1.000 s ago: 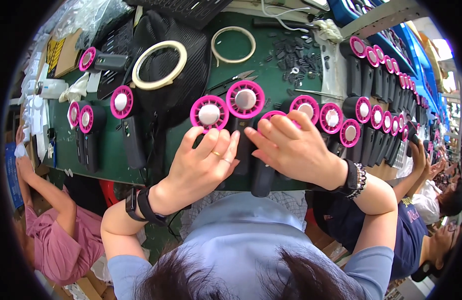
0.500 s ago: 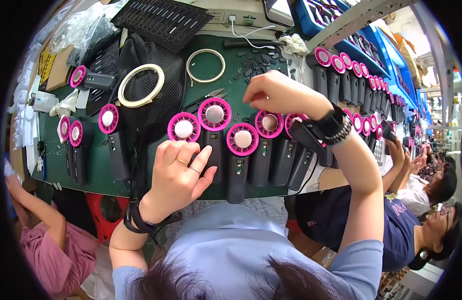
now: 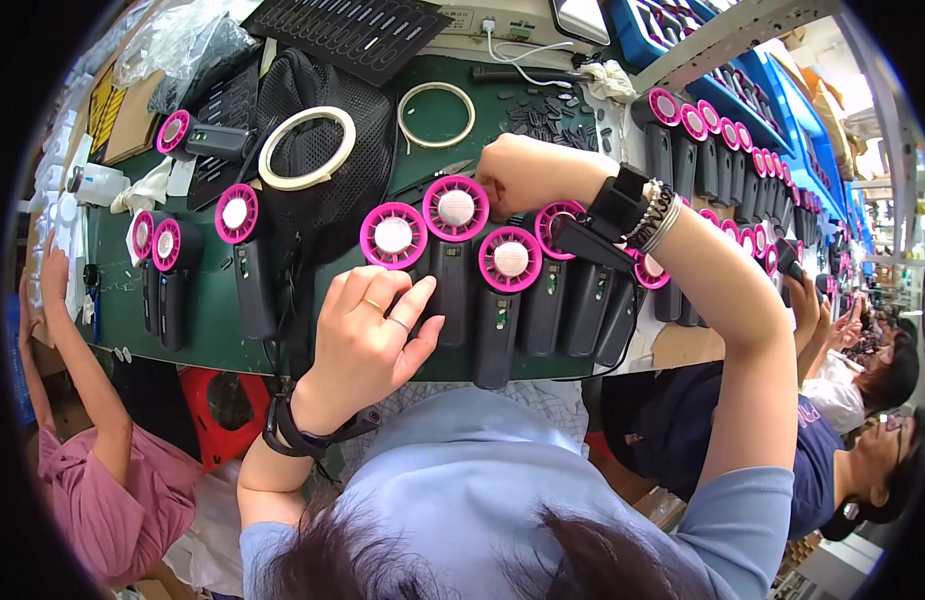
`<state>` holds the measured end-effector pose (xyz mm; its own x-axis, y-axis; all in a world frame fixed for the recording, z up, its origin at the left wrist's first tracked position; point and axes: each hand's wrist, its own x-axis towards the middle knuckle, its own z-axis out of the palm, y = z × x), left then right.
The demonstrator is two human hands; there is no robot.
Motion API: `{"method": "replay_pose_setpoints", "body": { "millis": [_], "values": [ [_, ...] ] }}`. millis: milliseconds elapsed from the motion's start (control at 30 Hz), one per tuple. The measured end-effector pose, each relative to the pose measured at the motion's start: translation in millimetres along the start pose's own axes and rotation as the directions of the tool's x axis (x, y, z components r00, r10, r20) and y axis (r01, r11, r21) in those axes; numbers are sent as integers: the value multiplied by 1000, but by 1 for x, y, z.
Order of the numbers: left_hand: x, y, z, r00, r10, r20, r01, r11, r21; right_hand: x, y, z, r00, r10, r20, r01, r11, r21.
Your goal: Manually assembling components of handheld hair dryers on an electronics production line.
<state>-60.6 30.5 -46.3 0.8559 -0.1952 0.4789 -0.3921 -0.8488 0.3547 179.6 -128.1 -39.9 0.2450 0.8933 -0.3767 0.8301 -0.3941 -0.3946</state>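
Note:
My left hand (image 3: 368,325) hovers over or rests on the handle of a black handheld fan (image 3: 394,235) with a pink ring. Its fingers are apart, the index fingertip beside the handle of a second fan (image 3: 456,208). Beyond that fan's head, my right hand (image 3: 523,172) is curled closed, its fingertips turned down; whatever they hold is hidden. A third fan (image 3: 510,260), with a small green circuit board showing in its handle, lies nearer me. More such fans lie under my right wrist. Many small black pieces (image 3: 553,115) are scattered past my right hand.
Dark-handled pliers or scissors (image 3: 433,180) lie left of my right hand. Two tape rings (image 3: 308,148) and a black mesh bag (image 3: 368,110) lie farther off. Rows of fans (image 3: 693,150) stand at right below blue bins (image 3: 753,110). Co-workers sit on both sides.
My right hand has drawn left toward the second fan's head, its fingers more curled. The left hand stays over the same fan. A neighbour's arms at left have reached farther onto the table.

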Motion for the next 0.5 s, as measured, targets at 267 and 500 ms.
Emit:
{"method": "replay_pose_setpoints", "body": {
  "millis": [267, 500],
  "values": [
    [1, 2, 2, 999, 13, -40, -13, 1000, -15, -5, 2, 5, 996, -61, -69, 64, 997, 46],
    [0, 8, 0, 998, 10, -68, -11, 1000, -11, -8, -1, 14, 985, 6, -171, -35, 984, -172]
  ]
}}
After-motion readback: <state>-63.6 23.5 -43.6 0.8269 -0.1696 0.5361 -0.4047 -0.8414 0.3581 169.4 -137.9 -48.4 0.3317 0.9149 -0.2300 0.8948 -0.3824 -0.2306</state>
